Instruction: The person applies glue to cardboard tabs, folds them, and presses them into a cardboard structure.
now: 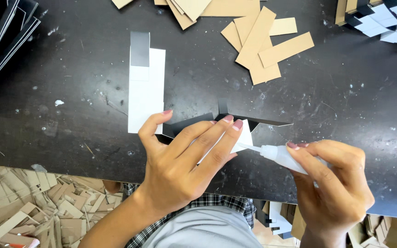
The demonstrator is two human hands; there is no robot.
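The dark table [79, 87] has lots of open room on the left and in the middle right. Brown card strips [263, 43] block the top middle. A white sheet [145, 87] lies left of center. Black sheets [1, 32] crowd the upper left corner.

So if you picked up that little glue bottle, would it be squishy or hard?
Probably squishy: the glue bottle looks like thin, cloudy plastic, and the right hand wraps it as if to squeeze. It seems light, being small. Laid down, its round body might roll on the black table.
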